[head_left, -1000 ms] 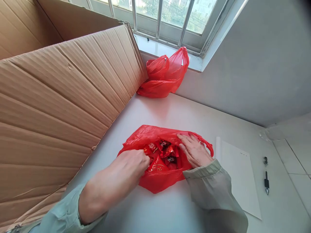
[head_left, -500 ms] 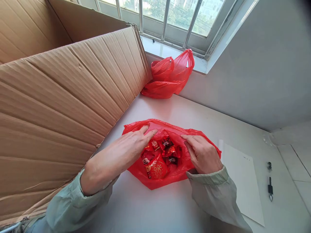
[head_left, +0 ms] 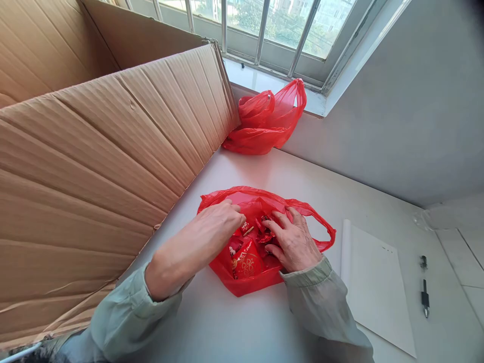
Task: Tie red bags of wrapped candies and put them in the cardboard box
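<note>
1. Two bare hands at one open red plastic bag, which sits mid-table; left hand (head_left: 223, 219) comes in over the bag's left side, right hand (head_left: 295, 244) over its right side
2. Left hand: fingers curled in, back of hand up, tips mostly hidden; can't tell if it grips bag film, a piece or nothing
3. Right hand: fingers spread and bent, clear gap between thumb and index, reaching down over the contents
4. Red plastic bag (head_left: 244, 286): mouth faces up, near edge low, far edge standing behind the hands, one handle loop (head_left: 330, 232) lying out to the right
5. Bag contents: red packet with gold print (head_left: 247, 259) at the near side, small red piece with pale print (head_left: 245, 228) beyond it near the left fingers, shiny dark-red wrapped pieces (head_left: 266, 234) partly under the right hand
6. Second red bag (head_left: 266, 118) stands at the back, against the box corner, below the barred window (head_left: 291, 30)
7. Big cardboard box (head_left: 124, 136), open top, fills the left side
8. Right of the bag on the white table (head_left: 227, 327): white paper (head_left: 378, 282), then a pen (head_left: 425, 300), with a small dark object (head_left: 423, 261) just beyond it, too small to identify
</note>
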The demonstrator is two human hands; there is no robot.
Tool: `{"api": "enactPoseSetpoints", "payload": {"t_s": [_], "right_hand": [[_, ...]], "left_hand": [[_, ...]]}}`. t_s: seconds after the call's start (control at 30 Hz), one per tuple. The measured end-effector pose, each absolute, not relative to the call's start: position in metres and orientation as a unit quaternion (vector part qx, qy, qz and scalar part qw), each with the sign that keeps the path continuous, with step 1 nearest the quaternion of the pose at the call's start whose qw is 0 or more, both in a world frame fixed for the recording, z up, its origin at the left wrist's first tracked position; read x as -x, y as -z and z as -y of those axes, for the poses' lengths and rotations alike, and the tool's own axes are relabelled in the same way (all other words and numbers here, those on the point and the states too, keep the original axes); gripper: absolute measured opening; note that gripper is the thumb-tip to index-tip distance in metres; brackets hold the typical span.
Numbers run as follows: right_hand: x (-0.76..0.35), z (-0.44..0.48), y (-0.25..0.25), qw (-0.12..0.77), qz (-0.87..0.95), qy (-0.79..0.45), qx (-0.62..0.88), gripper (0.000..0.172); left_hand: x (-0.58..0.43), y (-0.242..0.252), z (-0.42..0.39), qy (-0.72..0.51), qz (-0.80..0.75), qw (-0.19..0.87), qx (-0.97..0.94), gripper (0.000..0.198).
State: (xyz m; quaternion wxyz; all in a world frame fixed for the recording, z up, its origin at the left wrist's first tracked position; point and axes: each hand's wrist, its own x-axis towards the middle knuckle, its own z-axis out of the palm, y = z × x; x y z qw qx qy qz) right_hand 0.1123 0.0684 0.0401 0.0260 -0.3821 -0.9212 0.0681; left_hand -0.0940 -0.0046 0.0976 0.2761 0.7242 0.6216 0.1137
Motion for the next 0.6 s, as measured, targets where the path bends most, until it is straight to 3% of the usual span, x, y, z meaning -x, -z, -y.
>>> {"api": "enactPoseSetpoints", "payload": {"t_s": [0.17,0.3,0.43,0.6], "right_hand": [[-0.113,-0.071,-0.045,0.008,0.921,-0.069,0.383,0.047],[-0.119,-0.076,-0.043,0.077,0.921,-0.042,0.380,0.015],[-0.133,-0.088,-0.041,0.135,0.901,-0.018,0.412,0.023],[-0.145,-0.093,-0.042,0.135,0.910,-0.080,0.383,0.019]], "left_hand": [[0.085,-0.092,0.002,-0.016,-0.648,0.261,-0.715,0.029],[0.083,-0.090,0.002,-0.024,-0.658,0.225,-0.719,0.030],[0.080,-0.088,0.001,-0.045,-0.655,0.207,-0.725,0.031],[0.078,-0.091,0.001,-0.059,-0.656,0.204,-0.724,0.032]]}}
